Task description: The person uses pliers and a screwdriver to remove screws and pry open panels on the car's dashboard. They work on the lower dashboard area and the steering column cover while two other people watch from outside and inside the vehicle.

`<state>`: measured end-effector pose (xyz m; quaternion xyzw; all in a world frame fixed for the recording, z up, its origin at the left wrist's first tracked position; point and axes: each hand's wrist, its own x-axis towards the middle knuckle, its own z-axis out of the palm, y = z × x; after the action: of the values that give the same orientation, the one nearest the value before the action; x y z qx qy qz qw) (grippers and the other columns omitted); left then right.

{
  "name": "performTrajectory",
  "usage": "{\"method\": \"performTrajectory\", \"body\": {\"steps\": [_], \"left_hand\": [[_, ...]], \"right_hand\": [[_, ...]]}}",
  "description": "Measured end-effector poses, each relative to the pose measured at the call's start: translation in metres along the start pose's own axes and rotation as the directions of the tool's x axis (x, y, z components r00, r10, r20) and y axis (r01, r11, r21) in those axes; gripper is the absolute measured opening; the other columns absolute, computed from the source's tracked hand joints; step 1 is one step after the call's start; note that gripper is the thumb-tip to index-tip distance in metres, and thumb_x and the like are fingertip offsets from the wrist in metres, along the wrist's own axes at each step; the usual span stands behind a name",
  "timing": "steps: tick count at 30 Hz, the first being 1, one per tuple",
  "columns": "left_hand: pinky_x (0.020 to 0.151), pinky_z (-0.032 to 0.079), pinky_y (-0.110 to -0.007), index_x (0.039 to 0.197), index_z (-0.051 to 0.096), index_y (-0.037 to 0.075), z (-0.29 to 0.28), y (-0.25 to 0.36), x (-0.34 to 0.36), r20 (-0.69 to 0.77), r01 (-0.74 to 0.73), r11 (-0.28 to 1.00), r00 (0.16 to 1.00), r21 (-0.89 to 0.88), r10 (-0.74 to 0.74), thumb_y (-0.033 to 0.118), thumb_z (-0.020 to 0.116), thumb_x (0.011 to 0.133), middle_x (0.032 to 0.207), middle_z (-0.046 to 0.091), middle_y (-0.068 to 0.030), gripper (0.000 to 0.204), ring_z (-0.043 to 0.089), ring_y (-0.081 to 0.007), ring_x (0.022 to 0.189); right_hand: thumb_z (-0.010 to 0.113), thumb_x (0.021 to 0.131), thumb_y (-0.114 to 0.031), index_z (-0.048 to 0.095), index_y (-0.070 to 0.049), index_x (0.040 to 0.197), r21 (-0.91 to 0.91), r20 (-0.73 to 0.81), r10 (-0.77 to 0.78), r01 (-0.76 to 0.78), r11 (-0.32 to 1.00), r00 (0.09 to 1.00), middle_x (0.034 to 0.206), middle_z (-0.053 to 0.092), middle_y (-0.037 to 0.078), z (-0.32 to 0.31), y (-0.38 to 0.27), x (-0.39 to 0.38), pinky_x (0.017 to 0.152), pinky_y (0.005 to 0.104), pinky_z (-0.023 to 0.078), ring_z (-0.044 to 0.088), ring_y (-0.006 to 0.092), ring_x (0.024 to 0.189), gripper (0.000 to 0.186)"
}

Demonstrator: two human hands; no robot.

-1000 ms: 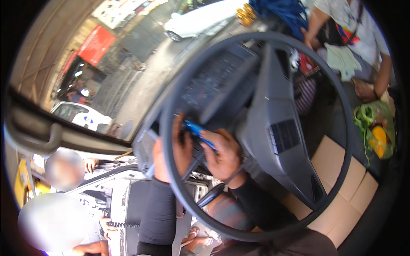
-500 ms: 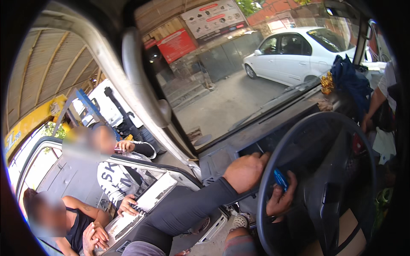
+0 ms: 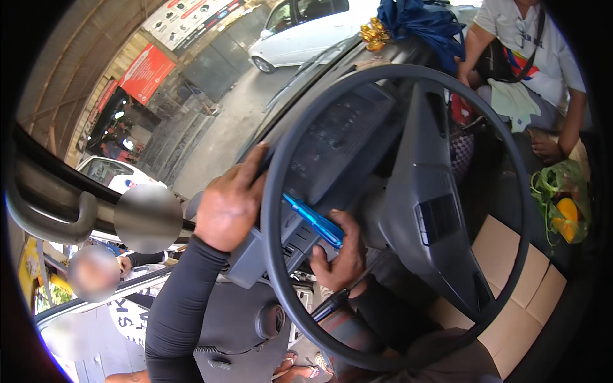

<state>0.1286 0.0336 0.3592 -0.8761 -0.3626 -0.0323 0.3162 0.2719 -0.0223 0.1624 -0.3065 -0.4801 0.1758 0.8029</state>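
One round, dark-grey plastic steering wheel (image 3: 408, 179) fronts my remote view; through it I see the right hand (image 3: 341, 258) loosely gripping a slim, translucent-blue tool (image 3: 313, 219), while the left hand (image 3: 227, 214), fingers extended, flanks a dark instrument panel (image 3: 329, 140). Outside stands a white car (image 3: 306, 41).

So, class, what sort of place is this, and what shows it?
Probably a vehicle's driving cab: there is a large, round, dark-grey plastic steering wheel, a dark rectangular instrument panel behind it, and a shiny white car outside.
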Motion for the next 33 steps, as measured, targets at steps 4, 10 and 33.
{"method": "performTrajectory", "body": {"steps": [4, 10, 33], "left_hand": [[0.079, 0.061, -0.044, 0.103, 0.075, -0.002, 0.004, 0.006, 0.022, 0.106, 0.011, 0.989, 0.994, 0.150, -0.027, 0.013, 0.066, 0.091, 0.144, 0.060, -0.0236, 0.022, 0.069, -0.0298, 0.095], [0.082, 0.061, -0.046, 0.120, 0.068, -0.007, 0.008, 0.005, 0.027, 0.150, 0.057, 0.998, 0.987, 0.040, -0.063, 0.014, 0.065, 0.091, 0.138, 0.056, -0.0248, 0.037, 0.067, -0.0339, 0.099], [0.085, 0.062, -0.046, 0.132, 0.061, -0.013, 0.048, 0.008, 0.022, -0.047, 0.148, 0.988, 0.987, -0.052, -0.151, 0.020, 0.063, 0.097, 0.136, 0.062, -0.0294, 0.048, 0.069, -0.0371, 0.107]], "right_hand": [[0.067, 0.100, -0.026, 0.061, 0.007, 0.137, -0.083, 0.192, -0.105, 0.123, 0.989, 0.976, 0.112, 0.073, 0.027, -0.017, 0.006, 0.005, 0.087, 0.0501, 0.059, 0.074, 0.0448, 0.096, 0.049], [0.071, 0.093, -0.019, 0.054, 0.007, 0.137, -0.015, 0.185, 0.165, -0.165, 0.986, 0.969, 0.120, 0.067, 0.029, -0.015, 0.003, -0.017, 0.091, 0.0536, 0.057, 0.070, 0.0471, 0.101, 0.054], [0.052, 0.111, -0.047, 0.057, 0.008, 0.137, -0.286, -0.054, -0.035, 0.019, 0.958, 0.998, 0.121, 0.065, 0.022, -0.005, 0.032, -0.020, 0.093, 0.0437, 0.054, 0.067, 0.0319, 0.107, 0.061]]}}
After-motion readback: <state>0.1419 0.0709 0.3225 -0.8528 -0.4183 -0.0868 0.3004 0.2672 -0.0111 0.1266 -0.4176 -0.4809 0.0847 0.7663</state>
